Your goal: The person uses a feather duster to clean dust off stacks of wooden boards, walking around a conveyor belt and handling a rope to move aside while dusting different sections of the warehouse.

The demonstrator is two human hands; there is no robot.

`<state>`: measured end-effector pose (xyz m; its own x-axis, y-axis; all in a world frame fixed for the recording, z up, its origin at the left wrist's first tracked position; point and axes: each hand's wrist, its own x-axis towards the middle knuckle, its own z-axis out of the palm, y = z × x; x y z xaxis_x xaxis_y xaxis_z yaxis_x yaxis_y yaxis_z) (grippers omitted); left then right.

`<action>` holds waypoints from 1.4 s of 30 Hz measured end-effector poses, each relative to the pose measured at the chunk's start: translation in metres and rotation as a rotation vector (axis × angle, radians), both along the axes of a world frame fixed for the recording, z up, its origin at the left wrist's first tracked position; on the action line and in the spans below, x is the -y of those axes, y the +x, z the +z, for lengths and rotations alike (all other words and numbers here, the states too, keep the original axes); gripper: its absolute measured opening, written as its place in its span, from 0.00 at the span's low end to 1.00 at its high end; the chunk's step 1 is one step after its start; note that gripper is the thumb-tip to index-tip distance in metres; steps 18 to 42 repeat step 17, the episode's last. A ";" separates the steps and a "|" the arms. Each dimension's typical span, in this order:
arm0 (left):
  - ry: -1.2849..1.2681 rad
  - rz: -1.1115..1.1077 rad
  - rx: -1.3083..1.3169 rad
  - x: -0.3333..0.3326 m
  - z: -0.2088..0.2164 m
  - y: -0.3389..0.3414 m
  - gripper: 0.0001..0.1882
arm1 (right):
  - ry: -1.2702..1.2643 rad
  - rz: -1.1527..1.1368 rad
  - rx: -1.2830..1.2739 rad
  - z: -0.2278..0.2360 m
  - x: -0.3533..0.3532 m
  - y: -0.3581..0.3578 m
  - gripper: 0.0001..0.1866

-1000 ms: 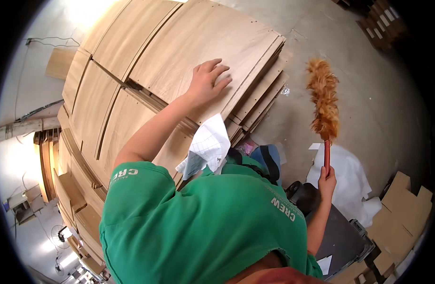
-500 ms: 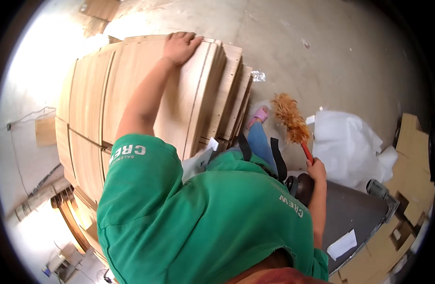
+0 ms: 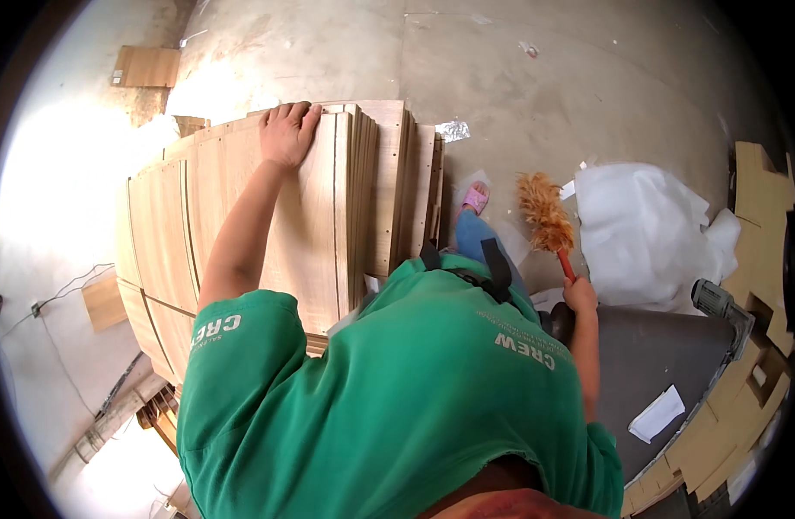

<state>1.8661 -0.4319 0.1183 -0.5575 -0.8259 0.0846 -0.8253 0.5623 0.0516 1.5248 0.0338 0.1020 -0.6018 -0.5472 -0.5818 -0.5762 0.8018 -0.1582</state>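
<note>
My left hand (image 3: 289,136) lies over the top edge of a tall stack of pale wooden panels (image 3: 306,229), its fingers stretched out and gripping nothing. On my other side, my right hand (image 3: 581,296) is wrapped around the red handle of a feather duster (image 3: 546,213). The brown, fluffy head of the duster points forward, above the floor and apart from the panels. Several panels stand face to face, with the right-hand ones (image 3: 389,186) stepped and showing small holes along their edges.
White foam wrapping (image 3: 635,229) lies right of the duster. Nearer stands a dark conveyor-like surface (image 3: 622,363) with a white paper (image 3: 657,415) on it and a grey motor (image 3: 713,299) at its side. Flattened cardboard (image 3: 756,195) lines the far right. Foil scrap (image 3: 453,131) is on the concrete floor.
The view has shifted, so the panel stack sits lower in it. My left hand has slid slightly left along the panels' top edge. The duster remains in my right hand.
</note>
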 end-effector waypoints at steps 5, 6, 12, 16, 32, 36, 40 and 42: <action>-0.014 0.005 -0.010 0.000 0.004 -0.002 0.24 | -0.128 0.023 0.129 -0.083 -0.026 -0.044 0.18; -0.009 -0.003 -0.017 0.002 0.003 -0.003 0.22 | -0.236 0.066 0.146 -0.113 -0.046 -0.057 0.18; 0.011 -0.040 -0.016 0.009 0.016 -0.016 0.21 | 0.278 -0.223 0.364 -0.181 0.072 -0.161 0.19; 0.094 0.047 0.058 0.007 0.018 -0.017 0.23 | 0.281 -0.123 0.340 -0.204 0.161 -0.231 0.21; 0.157 0.109 0.071 0.004 0.014 -0.014 0.25 | 0.295 -0.077 0.307 -0.200 0.188 -0.248 0.21; 0.157 0.109 0.071 0.004 0.014 -0.014 0.25 | 0.295 -0.077 0.307 -0.200 0.188 -0.248 0.21; 0.157 0.109 0.071 0.004 0.014 -0.014 0.25 | 0.295 -0.077 0.307 -0.200 0.188 -0.248 0.21; 0.157 0.109 0.071 0.004 0.014 -0.014 0.25 | 0.295 -0.077 0.307 -0.200 0.188 -0.248 0.21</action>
